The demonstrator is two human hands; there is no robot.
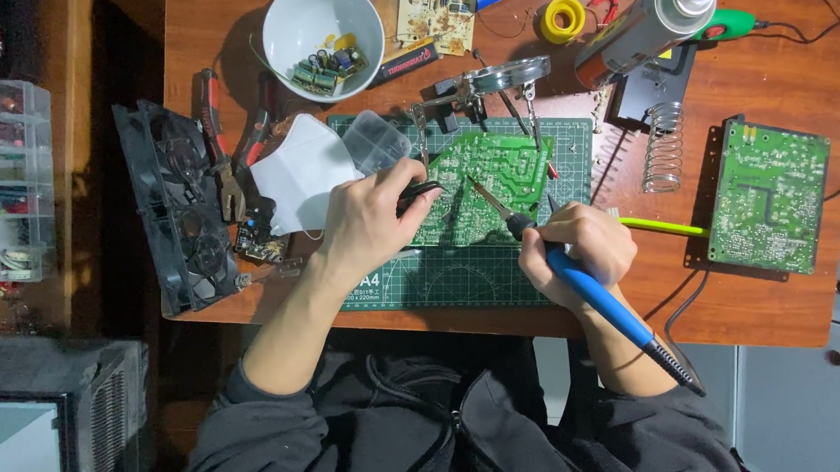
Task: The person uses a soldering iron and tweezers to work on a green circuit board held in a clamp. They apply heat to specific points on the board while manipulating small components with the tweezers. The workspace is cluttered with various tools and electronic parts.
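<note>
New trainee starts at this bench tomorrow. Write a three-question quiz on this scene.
1. True or false: the right hand holds a blue-handled soldering iron.
2. What lies under the clamped green circuit board? A) white bowl B) green cutting mat C) black fan unit
3. Fill in: the left hand grips a ____ tool at the board's edge.

Key: 1 true; 2 B, the green cutting mat; 3 black.

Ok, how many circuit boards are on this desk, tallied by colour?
Green: 2, the board under the soldering iron held by the right hand, and the board at the desk's right edge.
Tan: 1, the board by the white bowl.
Total: 3
</note>
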